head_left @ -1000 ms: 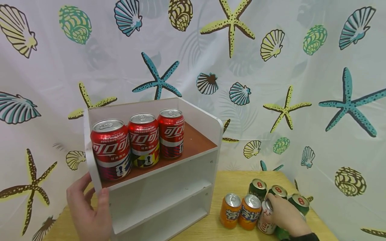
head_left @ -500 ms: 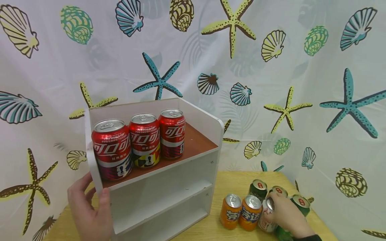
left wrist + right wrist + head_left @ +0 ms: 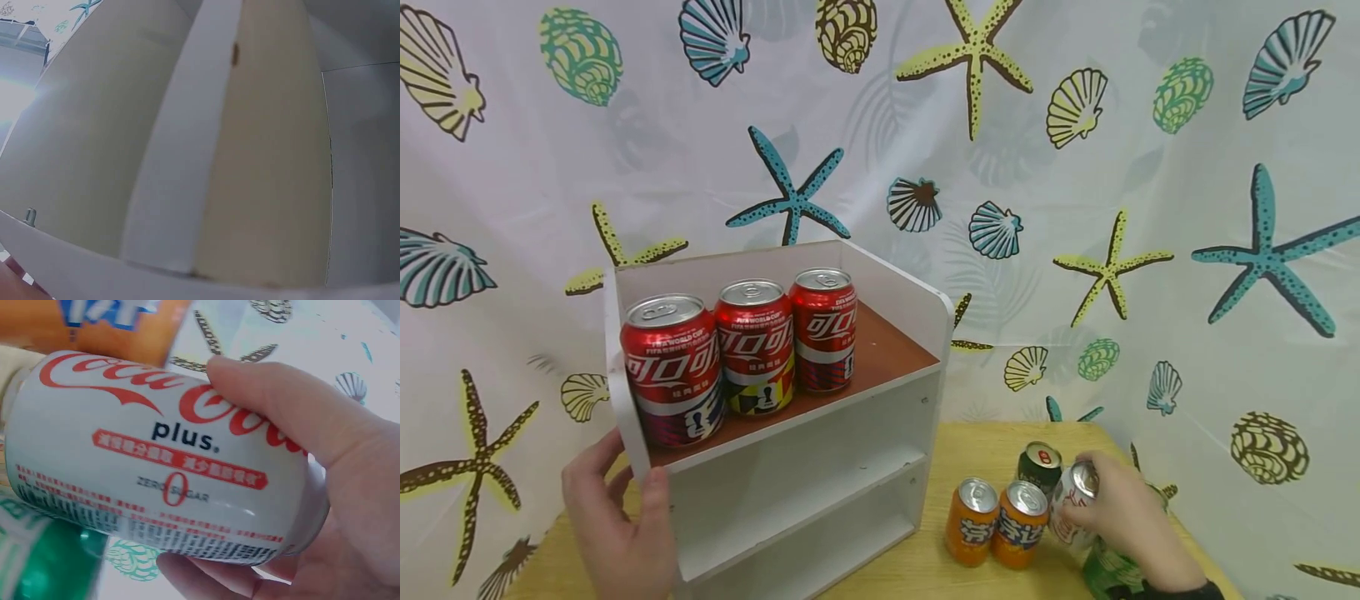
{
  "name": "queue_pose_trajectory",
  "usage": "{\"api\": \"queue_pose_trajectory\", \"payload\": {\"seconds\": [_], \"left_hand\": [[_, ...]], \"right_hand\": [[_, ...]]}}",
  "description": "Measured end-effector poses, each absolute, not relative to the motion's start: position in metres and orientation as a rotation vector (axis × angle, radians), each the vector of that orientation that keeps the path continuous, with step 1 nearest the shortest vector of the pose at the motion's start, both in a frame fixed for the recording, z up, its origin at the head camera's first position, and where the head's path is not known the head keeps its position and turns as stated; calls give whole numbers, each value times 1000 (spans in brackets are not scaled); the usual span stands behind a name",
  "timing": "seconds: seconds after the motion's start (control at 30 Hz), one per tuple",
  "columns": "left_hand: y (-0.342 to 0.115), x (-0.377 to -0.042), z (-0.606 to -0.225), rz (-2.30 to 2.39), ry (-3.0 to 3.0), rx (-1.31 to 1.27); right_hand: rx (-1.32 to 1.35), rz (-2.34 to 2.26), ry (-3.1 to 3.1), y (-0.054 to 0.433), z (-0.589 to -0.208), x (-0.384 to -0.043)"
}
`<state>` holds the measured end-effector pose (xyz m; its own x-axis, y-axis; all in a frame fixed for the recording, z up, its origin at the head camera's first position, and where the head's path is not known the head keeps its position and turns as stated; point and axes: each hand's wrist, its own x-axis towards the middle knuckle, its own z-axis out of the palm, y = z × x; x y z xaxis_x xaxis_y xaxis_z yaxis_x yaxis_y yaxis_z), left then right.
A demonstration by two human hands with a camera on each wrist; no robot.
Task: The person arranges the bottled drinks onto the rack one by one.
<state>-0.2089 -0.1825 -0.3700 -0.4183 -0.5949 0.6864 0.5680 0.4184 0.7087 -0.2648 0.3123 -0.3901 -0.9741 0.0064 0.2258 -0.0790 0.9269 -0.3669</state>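
My right hand holds a white Coca-Cola Plus can by its upper part, and the can tilts. In the right wrist view, thumb and fingers curl round the white can. To its left stand two orange soda cans. A dark green can is behind, and a brighter green can is partly hidden below my wrist. My left hand grips the left side panel of a white shelf unit, thumb at the front edge. Three red Coca-Cola cans stand on its brown top.
Two lower levels of the shelf unit face forward. Its raised right side wall borders the top. The wooden table lies beneath, with a shell-patterned curtain behind and to the right. The left wrist view is filled by shelf boards.
My right hand has shifted the white can up and slightly right, away from the orange cans, and tilted it. The left hand stays on the shelf unit.
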Motion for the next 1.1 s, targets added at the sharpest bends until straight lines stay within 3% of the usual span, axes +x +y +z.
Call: {"api": "queue_pose_trajectory", "payload": {"seconds": [0.3, 1.1], "left_hand": [[-181, -203, -366, -1325, -1609, 109], [-184, -208, -369, -1285, -1594, 47]], "right_hand": [[43, 639, -2818, 310, -371, -256], [52, 619, -2843, 292, -333, -247]]}}
